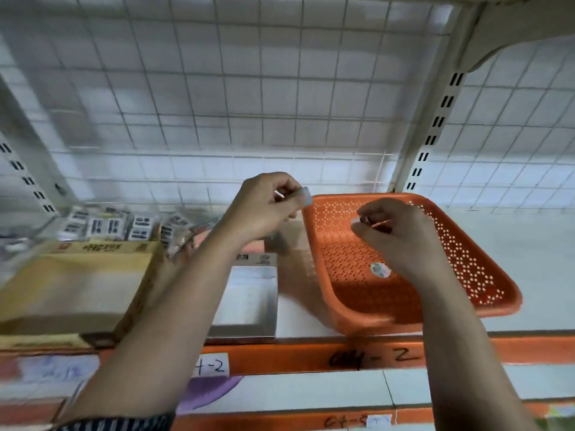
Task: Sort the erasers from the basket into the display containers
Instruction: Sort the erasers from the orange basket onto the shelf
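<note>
Shop shelving fills my view, and nearest me runs its orange edge strip [295, 359] with handwritten labels. Just past it a yellow carton [77, 290] sits on the left, a white box [245, 293] beside it, and the orange basket [339, 300] on the right, with one loose eraser [380, 270] on its perforated floor. My right hand [401, 234] hangs over the basket, fingertips pinched on a small eraser [356, 220]. My left hand [264, 203] is up between basket and boxes, pinching a pale eraser [305, 195] by its end. Farther back, packaged erasers [105, 227] stand behind the carton, in front of the wire grid [217, 104]. Both grips look thin, so I judge either piece could slip, land outside the containers, or roll off the shelf. Blur hides the print, so I might choose the wrong container.
</note>
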`<action>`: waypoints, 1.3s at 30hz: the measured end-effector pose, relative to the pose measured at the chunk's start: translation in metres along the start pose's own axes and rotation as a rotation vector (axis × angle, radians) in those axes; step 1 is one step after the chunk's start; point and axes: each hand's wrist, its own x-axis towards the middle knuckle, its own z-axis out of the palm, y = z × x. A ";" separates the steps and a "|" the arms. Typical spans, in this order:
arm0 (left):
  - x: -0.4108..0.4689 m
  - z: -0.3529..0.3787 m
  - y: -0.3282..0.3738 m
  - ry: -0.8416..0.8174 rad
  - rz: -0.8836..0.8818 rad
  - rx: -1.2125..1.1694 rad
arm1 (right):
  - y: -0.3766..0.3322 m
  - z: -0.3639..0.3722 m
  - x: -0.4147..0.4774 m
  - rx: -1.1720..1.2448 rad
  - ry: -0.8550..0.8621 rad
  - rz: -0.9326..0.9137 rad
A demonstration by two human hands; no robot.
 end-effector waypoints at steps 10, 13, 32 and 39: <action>-0.023 -0.066 -0.072 0.083 -0.187 0.378 | -0.026 0.029 -0.002 0.058 -0.012 -0.027; -0.022 -0.063 -0.077 0.106 -0.185 0.360 | -0.031 0.033 -0.003 0.073 0.002 -0.026; -0.041 -0.069 -0.078 0.335 0.137 0.781 | -0.076 0.053 -0.016 0.078 -0.055 -0.099; -0.074 -0.138 -0.083 0.453 0.153 0.857 | -0.130 0.117 -0.022 0.118 -0.114 -0.183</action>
